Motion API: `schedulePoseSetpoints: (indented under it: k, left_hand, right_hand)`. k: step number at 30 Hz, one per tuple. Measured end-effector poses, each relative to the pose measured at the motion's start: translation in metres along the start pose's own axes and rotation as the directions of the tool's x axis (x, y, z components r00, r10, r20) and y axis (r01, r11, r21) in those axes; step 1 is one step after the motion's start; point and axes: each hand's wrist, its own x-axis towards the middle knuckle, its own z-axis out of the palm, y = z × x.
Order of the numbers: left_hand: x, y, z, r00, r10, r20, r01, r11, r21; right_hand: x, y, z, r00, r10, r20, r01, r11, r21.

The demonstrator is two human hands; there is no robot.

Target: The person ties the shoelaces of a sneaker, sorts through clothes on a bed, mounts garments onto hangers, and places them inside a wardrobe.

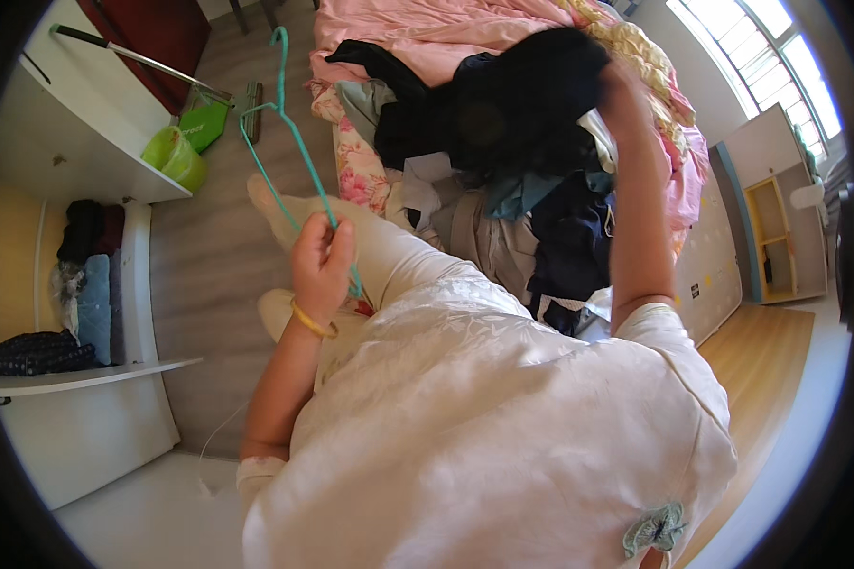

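Observation:
A teal clothes hanger is gripped in my left hand, its hook pointing up and away from me. The fingers close round one side of it, above my left leg. My right hand is stretched out to the far right at the edge of a black garment. That garment is partly smeared by motion and appears lifted, its right end at my fingers. Beneath it lies a heap of clothes: a dark navy piece, a teal-blue piece and beige trousers.
The heap is on a bed with a pink sheet and a floral cover. At left, an open cabinet holds folded clothes. A green bin, a green dustpan and a long-handled pole stand beyond it. A window is at right.

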Motion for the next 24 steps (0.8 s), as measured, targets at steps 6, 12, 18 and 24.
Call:
schedulePoseSetpoints:
  k: [6,12,18,24]
  left_hand:
    - [0.019,0.016,0.057,0.993,0.010,0.119,0.025,0.955,-0.295]
    - [0.019,-0.002,0.122,0.902,-0.103,0.420,0.202,0.959,-0.198]
    - [0.043,-0.043,0.167,0.618,-0.384,0.686,0.037,0.886,0.463]
    - [0.076,0.007,0.163,0.805,0.268,0.530,-0.542,0.695,0.472]
  right_hand:
    - [0.032,-0.192,-0.163,0.997,-0.063,-0.038,0.073,0.754,0.653]
    - [0.022,-0.256,-0.177,0.988,-0.102,-0.116,0.152,0.784,0.602]
    - [0.053,-0.213,-0.123,0.996,-0.029,-0.087,0.079,0.754,0.652]
    - [0.078,-0.174,-0.028,0.999,0.037,-0.027,-0.004,0.653,0.757]
